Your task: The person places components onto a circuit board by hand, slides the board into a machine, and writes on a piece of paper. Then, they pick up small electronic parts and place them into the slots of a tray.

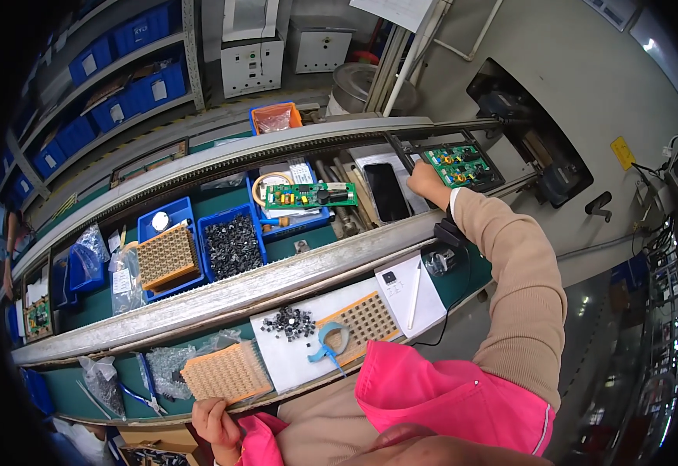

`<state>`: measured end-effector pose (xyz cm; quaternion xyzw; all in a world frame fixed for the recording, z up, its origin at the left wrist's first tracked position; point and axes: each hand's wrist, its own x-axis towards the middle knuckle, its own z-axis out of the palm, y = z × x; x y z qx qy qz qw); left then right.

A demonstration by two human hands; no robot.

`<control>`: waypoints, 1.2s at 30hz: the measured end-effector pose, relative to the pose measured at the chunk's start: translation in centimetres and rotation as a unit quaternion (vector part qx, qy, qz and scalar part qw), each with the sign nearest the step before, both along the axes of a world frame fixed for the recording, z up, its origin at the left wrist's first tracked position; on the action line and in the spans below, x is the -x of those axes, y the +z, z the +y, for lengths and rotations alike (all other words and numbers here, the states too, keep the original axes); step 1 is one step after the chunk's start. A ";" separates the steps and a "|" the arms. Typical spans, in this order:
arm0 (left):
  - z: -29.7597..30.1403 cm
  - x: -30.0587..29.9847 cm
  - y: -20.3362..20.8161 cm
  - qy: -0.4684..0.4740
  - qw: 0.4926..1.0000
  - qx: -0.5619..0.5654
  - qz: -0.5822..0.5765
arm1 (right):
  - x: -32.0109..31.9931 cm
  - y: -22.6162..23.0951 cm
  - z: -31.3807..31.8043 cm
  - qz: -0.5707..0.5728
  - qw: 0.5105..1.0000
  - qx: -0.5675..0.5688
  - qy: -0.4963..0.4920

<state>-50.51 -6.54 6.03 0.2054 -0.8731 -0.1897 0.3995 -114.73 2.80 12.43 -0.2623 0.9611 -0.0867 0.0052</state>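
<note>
My right hand (426,183) reaches far to the right, its fingers closed at the left edge of a dark carrier frame (496,180). Green circuit boards (458,165) with yellow and black parts lie in that frame on the conveyor. At the near bench edge, my left hand (215,426) is curled with nothing visible in it, just below a tan perforated board (227,373). To the right, a blue strap (325,346) lies across a second perforated board (371,320). Small black components (288,324) are heaped on white paper beside it.
Between the conveyor rails (199,301) stand a blue bin of black parts (232,242), a blue bin with stacked tan boards (169,256), a single circuit board (310,196) and a phone (386,192). Blue-handled pliers (149,401) and a white pen (414,296) lie on the bench.
</note>
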 end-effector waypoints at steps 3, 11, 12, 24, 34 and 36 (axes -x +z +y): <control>-0.2 -0.2 0.1 -0.019 0.999 -0.040 -0.009 | 1.6 -0.1 1.3 0.016 1.000 -0.011 0.010; -0.1 0.5 0.2 0.031 0.997 -0.058 0.047 | 5.6 -0.6 3.9 0.014 1.000 0.005 0.007; -0.5 -0.6 -0.5 0.011 0.996 -0.087 0.032 | 6.2 -0.6 4.3 0.014 1.000 0.005 0.003; 0.1 1.9 2.2 0.134 0.984 -0.115 -0.009 | 12.7 -0.6 8.7 0.033 0.999 0.008 0.018; -4.5 -1.1 -6.0 0.166 0.985 -0.014 0.045 | 15.4 -1.0 10.8 0.062 0.998 -0.010 0.017; -5.7 -1.2 -6.9 0.114 0.989 0.052 0.083 | 16.2 -1.0 11.5 0.066 0.998 -0.009 0.017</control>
